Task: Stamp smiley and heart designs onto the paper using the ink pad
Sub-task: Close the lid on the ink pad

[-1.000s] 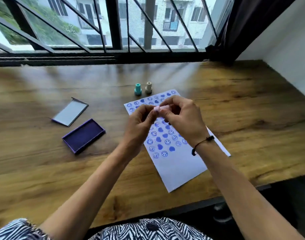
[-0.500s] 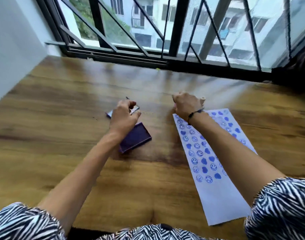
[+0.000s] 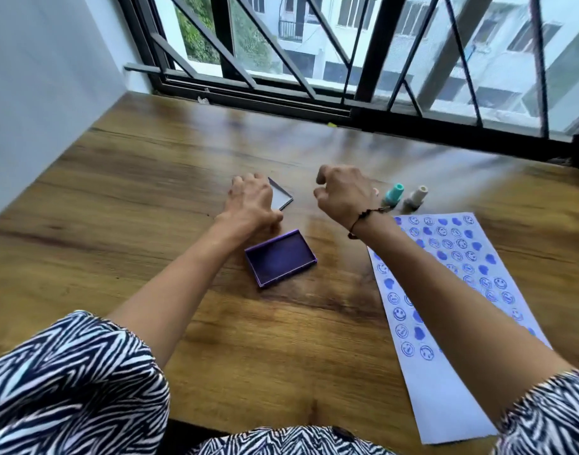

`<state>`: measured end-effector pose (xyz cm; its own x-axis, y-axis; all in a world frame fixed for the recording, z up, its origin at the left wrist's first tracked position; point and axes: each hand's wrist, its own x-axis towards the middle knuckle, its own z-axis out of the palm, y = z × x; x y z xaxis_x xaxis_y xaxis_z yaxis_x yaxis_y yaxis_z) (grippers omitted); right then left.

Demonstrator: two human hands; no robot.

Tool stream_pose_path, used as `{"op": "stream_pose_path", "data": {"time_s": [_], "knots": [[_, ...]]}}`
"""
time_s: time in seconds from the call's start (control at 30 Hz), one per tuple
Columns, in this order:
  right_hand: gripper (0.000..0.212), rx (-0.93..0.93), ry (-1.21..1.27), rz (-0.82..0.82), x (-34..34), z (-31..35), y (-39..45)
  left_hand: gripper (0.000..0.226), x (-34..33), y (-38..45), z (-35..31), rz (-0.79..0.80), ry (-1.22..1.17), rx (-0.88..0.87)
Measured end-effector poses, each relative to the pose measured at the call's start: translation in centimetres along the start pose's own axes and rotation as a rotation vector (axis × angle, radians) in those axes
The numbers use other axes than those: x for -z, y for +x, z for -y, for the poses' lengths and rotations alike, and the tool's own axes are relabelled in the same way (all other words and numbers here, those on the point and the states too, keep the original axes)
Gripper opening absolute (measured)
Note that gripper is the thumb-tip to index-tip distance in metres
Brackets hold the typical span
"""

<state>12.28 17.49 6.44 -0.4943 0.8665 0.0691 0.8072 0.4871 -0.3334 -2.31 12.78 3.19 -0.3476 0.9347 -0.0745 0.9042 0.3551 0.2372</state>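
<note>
A wooden surface (image 3: 150, 205) runs up to a window fitted with black bars (image 3: 377, 47), with a pale wall along its left edge and buildings blurred beyond the glass; the whole view is slightly smeared by motion. Near the middle of the surface lies the open ink pad (image 3: 280, 258), a shallow purple tray with dark ink showing; just beyond it, toward the far edge, lies its grey lid (image 3: 280, 199). The left hand (image 3: 252, 200) rests palm down over the lid, fingers spread in a wide grip, covering most of it; whether it presses or holds the lid cannot be told. The right hand (image 3: 342, 194) hovers above the surface to the right of the lid, fingers curled into a narrow, loose fist; a dark cord bracelet (image 3: 363, 220) circles its wrist; a small pinkish thing shows at its far side, too blurred to name. Just right of that hand stand two small stamps, upright and side by side: a teal stamp (image 3: 393, 195) and a beige stamp (image 3: 416, 198). The paper (image 3: 445, 399) lies toward the right edge, angled, its far half covered with blue smileys and hearts; the right forearm crosses above it. Zebra-striped sleeves (image 3: 68, 382) fill the near corners.
</note>
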Motion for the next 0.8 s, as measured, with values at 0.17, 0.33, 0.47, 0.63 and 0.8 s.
{"op": "stream_pose_path", "data": {"time_s": [0.17,0.33,0.47,0.63,0.8], "knots": [[0.034,-0.281,0.747,0.225,-1.0,1.8,-0.6,0.066,1.1,-2.4,0.7,-0.190,-0.532,-0.084],[0.067,-0.317,1.326,0.675,-0.8,1.8,-2.8,0.063,1.0,-6.6,1.0,-0.331,-0.803,-0.212],[0.086,-0.219,1.388,0.761,-0.5,2.5,-5.0,0.071,0.7,-9.2,0.6,-0.393,-0.859,-0.251],[0.114,-0.129,1.466,0.854,0.7,3.1,-6.8,0.068,1.0,-11.3,0.8,-0.458,-0.927,-0.330],[0.060,-0.201,1.386,0.684,1.3,4.5,-8.3,0.074,0.3,-12.1,1.8,-0.396,-0.845,-0.356]]}}
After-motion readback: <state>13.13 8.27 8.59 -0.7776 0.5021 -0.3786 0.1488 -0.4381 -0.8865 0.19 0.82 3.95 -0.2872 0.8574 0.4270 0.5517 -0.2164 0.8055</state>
